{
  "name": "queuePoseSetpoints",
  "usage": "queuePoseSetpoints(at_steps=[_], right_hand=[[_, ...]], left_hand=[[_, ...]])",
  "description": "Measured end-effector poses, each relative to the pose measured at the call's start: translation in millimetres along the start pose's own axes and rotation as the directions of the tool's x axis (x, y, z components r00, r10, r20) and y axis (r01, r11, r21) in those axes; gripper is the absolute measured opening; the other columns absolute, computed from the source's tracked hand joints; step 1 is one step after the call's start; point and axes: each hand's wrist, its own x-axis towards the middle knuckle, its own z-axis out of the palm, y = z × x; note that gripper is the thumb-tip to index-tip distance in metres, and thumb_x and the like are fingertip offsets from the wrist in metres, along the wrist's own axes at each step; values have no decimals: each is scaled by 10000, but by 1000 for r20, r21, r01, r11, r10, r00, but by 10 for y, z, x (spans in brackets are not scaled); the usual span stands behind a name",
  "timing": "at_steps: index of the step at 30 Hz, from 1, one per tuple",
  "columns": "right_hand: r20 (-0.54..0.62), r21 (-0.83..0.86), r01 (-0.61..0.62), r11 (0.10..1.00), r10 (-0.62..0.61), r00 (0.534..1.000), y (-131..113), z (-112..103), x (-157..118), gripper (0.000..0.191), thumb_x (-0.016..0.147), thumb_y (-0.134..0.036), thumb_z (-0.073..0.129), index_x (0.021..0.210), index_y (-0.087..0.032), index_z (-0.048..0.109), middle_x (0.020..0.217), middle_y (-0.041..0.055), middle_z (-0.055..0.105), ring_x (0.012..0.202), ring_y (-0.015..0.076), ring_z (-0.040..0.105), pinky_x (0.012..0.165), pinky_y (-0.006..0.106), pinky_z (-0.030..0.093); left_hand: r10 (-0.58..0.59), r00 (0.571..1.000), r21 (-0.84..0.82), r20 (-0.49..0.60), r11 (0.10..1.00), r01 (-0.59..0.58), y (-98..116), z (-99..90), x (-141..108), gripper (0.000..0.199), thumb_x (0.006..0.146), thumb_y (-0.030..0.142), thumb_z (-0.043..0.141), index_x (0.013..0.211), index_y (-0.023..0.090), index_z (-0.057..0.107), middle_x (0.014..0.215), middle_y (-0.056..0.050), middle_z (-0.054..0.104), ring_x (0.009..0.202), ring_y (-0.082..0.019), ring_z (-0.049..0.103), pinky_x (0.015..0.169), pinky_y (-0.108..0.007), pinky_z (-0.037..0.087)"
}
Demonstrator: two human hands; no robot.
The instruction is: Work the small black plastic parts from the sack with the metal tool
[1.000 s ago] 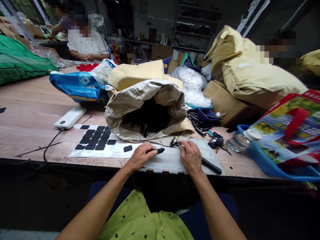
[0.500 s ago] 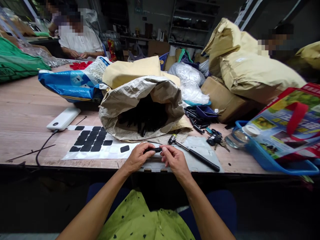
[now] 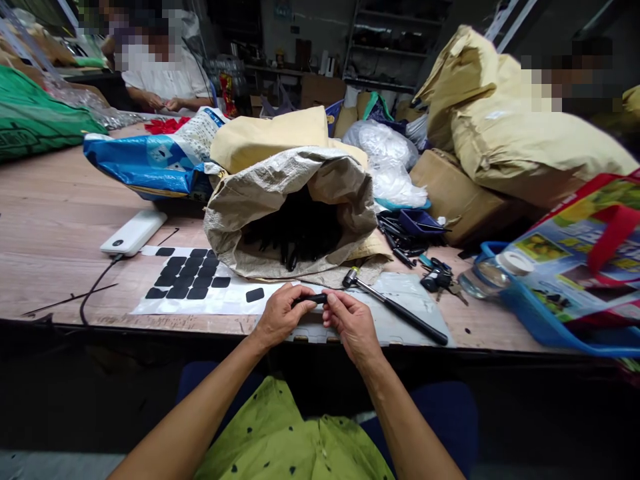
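A small black cylindrical piece (image 3: 316, 299) is held between my two hands, above the front edge of a grey board (image 3: 415, 303). My left hand (image 3: 283, 313) is closed around its left end. The fingertips of my right hand (image 3: 350, 321) pinch its right end. Just behind them lies the open mouth of a woven sack (image 3: 235, 220), with many dark pieces (image 3: 293, 237) inside. A hammer (image 3: 395, 307) with a black handle rests on the board, right of my hands. To the left, a white sheet (image 3: 175, 305) bears several black rounded squares (image 3: 189, 273).
At the left are a white power bank (image 3: 133, 232) with a cable and a blue bag (image 3: 145, 163). On the right stand keys (image 3: 437, 275), a plastic bottle (image 3: 487, 277), a blue basket (image 3: 540, 327) and stuffed yellow sacks (image 3: 540, 147). A person in white (image 3: 167, 83) sits across the table.
The whole view has shifted slightly, so the table objects appear a little further right. Both hands still hold the black piece, and more of it shows between them.
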Motion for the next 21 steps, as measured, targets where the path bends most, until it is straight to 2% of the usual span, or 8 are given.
queuePoseSetpoints(at_steps=[12,18,21], right_hand=[[-39,46,-47,998,48,998,18,60,-22,442,655,-464,901,948,-154,789,691,0,667,585,88,588,553,215,493],[38,113,-43,993,38,999,-14,24,-39,451,725,-484,857,1051,-182,777,785,6,685,686,101,632,660,232,533],[33,164,-27,986,22,999,-7,-6,-32,440,755,-502,830,1054,-183,776,828,12,675,720,102,630,669,231,530]], left_hand=[[-1,1000,-39,-9,999,1,-8,-14,-11,134,881,203,659,992,205,734,896,-23,680,848,-179,612,789,-301,460],[60,995,-46,-75,997,-64,21,-12,-5,159,845,185,717,1000,218,707,951,-18,681,911,-188,603,820,-303,458],[66,993,-51,-95,996,-71,8,-13,-7,189,829,174,739,1006,224,699,980,-17,680,930,-190,605,837,-308,462]])
